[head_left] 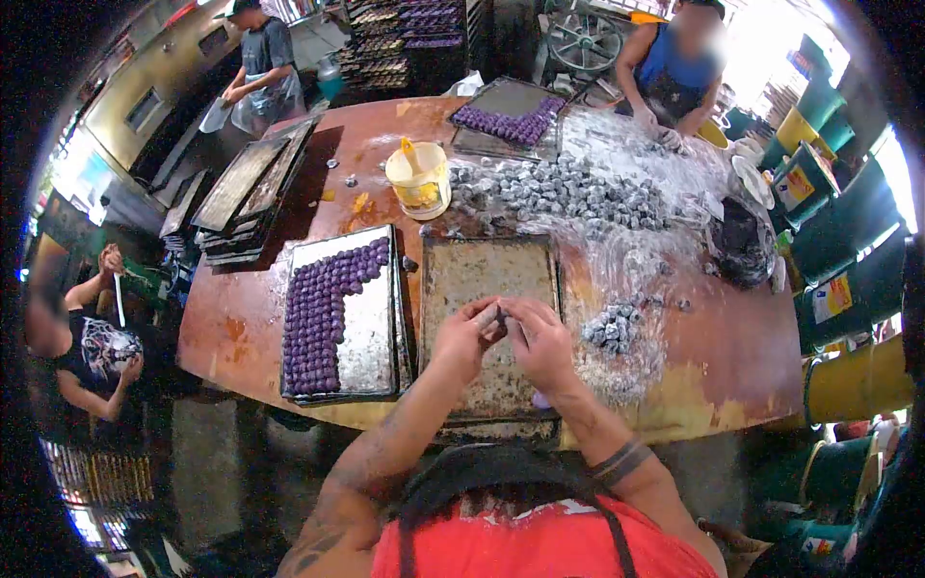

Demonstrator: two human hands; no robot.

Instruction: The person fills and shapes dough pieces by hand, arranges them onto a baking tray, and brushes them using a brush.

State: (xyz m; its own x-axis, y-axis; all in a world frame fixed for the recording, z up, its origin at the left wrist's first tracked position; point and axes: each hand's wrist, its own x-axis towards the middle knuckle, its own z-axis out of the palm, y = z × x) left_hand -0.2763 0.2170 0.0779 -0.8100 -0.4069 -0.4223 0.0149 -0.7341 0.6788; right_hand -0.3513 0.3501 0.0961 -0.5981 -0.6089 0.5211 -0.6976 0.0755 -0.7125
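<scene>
My left hand (461,339) and my right hand (540,343) meet over a worn, bare baking tray (487,275), fingers closed on a small dark purple dough piece (498,320) between them. To their left, a tray (371,337) carries tight rows of round purple dough balls (323,318), with part of its pale surface uncovered. On my right, a small cluster of flour-dusted dough balls (612,328) lies on the table. Farther back spreads a larger heap of floured balls (588,190).
A white-and-yellow bucket (418,183) stands behind the trays. Stacked trays (255,193) lean at the table's left. Another partly filled tray (506,116) sits at the back. One co-worker (670,72) works across the table; two people (265,67) (92,337) stand at left.
</scene>
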